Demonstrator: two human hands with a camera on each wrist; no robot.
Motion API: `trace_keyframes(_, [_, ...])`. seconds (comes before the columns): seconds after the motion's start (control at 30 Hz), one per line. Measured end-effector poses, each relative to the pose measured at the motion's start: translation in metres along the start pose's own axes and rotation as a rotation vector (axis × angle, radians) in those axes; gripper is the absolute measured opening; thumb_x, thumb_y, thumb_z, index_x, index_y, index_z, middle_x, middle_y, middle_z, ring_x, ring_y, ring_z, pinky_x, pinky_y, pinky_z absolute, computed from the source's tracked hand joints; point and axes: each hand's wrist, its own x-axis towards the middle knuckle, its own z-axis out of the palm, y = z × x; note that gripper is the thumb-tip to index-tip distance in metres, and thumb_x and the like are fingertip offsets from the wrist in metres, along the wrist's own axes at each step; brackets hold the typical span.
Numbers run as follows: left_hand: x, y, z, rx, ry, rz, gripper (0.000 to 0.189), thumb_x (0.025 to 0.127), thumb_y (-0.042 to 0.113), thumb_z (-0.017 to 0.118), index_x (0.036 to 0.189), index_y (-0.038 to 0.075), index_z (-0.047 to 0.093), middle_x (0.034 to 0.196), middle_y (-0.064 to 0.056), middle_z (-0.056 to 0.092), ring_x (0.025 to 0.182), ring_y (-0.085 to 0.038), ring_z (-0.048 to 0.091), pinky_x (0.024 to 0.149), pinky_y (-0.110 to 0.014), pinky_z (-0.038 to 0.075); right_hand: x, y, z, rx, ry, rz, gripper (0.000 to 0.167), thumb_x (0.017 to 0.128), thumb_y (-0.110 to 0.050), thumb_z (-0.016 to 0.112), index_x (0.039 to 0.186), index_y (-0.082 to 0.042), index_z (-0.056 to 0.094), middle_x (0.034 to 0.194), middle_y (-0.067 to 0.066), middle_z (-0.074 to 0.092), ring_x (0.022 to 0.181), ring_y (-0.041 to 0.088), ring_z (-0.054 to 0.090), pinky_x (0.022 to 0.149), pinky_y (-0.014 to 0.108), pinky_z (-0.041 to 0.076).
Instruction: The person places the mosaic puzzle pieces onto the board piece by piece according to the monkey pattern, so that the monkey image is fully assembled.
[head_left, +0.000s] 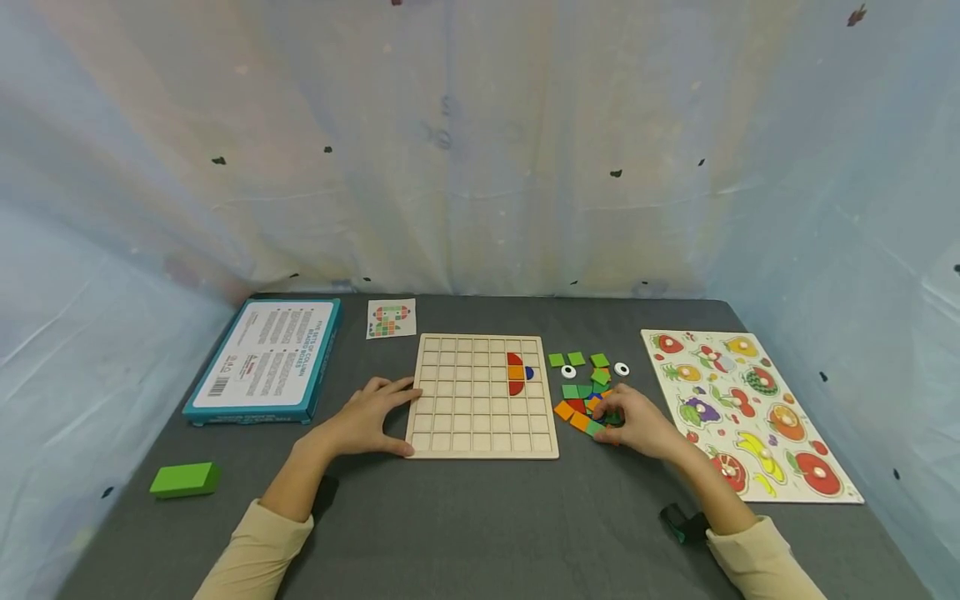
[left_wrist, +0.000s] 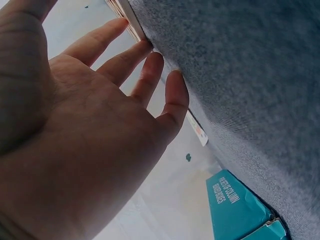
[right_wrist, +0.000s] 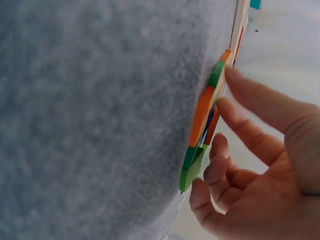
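My left hand (head_left: pixel 362 422) rests at the left edge of a wooden grid board (head_left: pixel 465 417), its fingertips and thumb touching the rim. In the left wrist view, the fingers (left_wrist: pixel 122 65) meet the board's edge. Two red pieces (head_left: pixel 515 387), an orange square (head_left: pixel 516 372) and a blue half-round (head_left: pixel 529 372) lie on the grid's right part. Over a pile of small coloured tiles (head_left: pixel 579 421) is my right hand (head_left: pixel 636 421). Its thumb and fingertips touch the pile's edge by a green tile (right_wrist: pixel 217 74) and an orange one (right_wrist: pixel 201 115); no tile is lifted.
White eye pieces (head_left: pixel 622 368) and green squares (head_left: pixel 576 358) lie behind the pile. A fruit puzzle board (head_left: pixel 750 408) stands on the right. At left are a teal box (head_left: pixel 262 354) and a green block (head_left: pixel 185 480). A pattern card (head_left: pixel 392 318) lies behind the grid.
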Motion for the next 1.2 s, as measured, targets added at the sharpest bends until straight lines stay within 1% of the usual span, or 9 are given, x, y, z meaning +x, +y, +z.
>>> trace_keyframes(0.13, [0.0,0.0,0.0,-0.001,0.0,0.001,0.097,0.073,0.057,0.083,0.15,0.01,0.046,0.158,-0.017,0.033,0.133,-0.039,0.033,0.1,-0.076,0.023,0.002,-0.002,0.002,-0.055,-0.012,0.021,0.018,0.076,-0.006,0.085,0.085,-0.007,0.07,0.088,0.004,0.054,0.079,0.02,0.049,0.072,0.034,0.042])
trace_keyframes(0.33, [0.001,0.001,-0.001,-0.002,-0.002,0.007,0.096,0.073,0.055,0.083,0.15,0.01,0.047,0.157,-0.018,0.033,0.133,-0.039,0.034,0.1,-0.074,0.025,0.003,-0.003,0.003,-0.082,-0.015,0.013,0.023,0.077,-0.005,0.085,0.094,-0.005,0.07,0.088,0.004,0.054,0.08,0.02,0.048,0.073,0.034,0.042])
trace_keyframes(0.53, [0.001,0.001,-0.001,-0.001,-0.005,0.002,0.097,0.073,0.056,0.083,0.15,0.01,0.046,0.158,-0.018,0.033,0.133,-0.039,0.033,0.101,-0.075,0.024,0.003,-0.004,0.002,-0.083,-0.028,0.003,0.023,0.077,-0.004,0.084,0.093,-0.005,0.068,0.086,0.003,0.052,0.078,0.02,0.046,0.071,0.033,0.04])
trace_keyframes(0.67, [0.001,0.002,-0.001,0.0,-0.005,0.0,0.097,0.073,0.056,0.083,0.15,0.01,0.046,0.158,-0.018,0.033,0.133,-0.039,0.033,0.101,-0.074,0.025,0.003,-0.004,0.002,-0.038,-0.028,0.025,0.023,0.078,-0.002,0.083,0.09,-0.005,0.064,0.083,0.002,0.053,0.075,0.017,0.047,0.068,0.03,0.04])
trace_keyframes(0.8, [0.0,0.002,-0.001,-0.002,-0.008,-0.002,0.097,0.073,0.055,0.083,0.15,0.01,0.046,0.158,-0.018,0.033,0.133,-0.039,0.033,0.101,-0.074,0.024,0.009,-0.008,0.002,0.092,-0.028,0.035,0.014,0.084,0.0,0.077,0.093,-0.002,0.066,0.083,0.003,0.06,0.07,0.015,0.055,0.063,0.028,0.046])
trace_keyframes(0.87, [0.0,0.003,-0.001,-0.004,-0.007,-0.004,0.096,0.073,0.055,0.083,0.15,0.01,0.046,0.158,-0.018,0.033,0.134,-0.039,0.033,0.101,-0.074,0.024,0.017,-0.011,0.003,0.175,-0.026,0.03,0.011,0.088,0.0,0.073,0.096,0.002,0.067,0.085,0.007,0.062,0.067,0.021,0.06,0.06,0.031,0.049])
trace_keyframes(1.03, [0.0,0.004,-0.001,-0.01,-0.01,-0.006,0.096,0.073,0.054,0.084,0.15,0.01,0.046,0.158,-0.018,0.033,0.134,-0.039,0.032,0.102,-0.074,0.023,0.049,-0.025,0.015,0.318,-0.051,0.02,0.015,0.093,0.004,0.065,0.107,0.01,0.065,0.09,0.015,0.062,0.068,0.039,0.065,0.061,0.043,0.055])
trace_keyframes(1.1, [0.0,0.003,-0.001,-0.014,-0.01,-0.003,0.096,0.074,0.053,0.084,0.15,0.01,0.046,0.158,-0.018,0.032,0.134,-0.039,0.032,0.102,-0.074,0.023,0.066,-0.032,0.021,0.323,-0.077,-0.006,0.017,0.094,0.005,0.063,0.109,0.011,0.065,0.091,0.016,0.062,0.071,0.04,0.066,0.065,0.045,0.056])
trace_keyframes(1.2, [0.0,0.002,0.0,-0.014,-0.003,0.003,0.095,0.074,0.053,0.084,0.15,0.01,0.047,0.157,-0.019,0.033,0.133,-0.039,0.033,0.101,-0.075,0.023,0.091,-0.038,0.031,0.275,-0.11,-0.059,0.015,0.092,0.006,0.064,0.107,0.007,0.068,0.093,0.013,0.063,0.075,0.032,0.064,0.069,0.04,0.054])
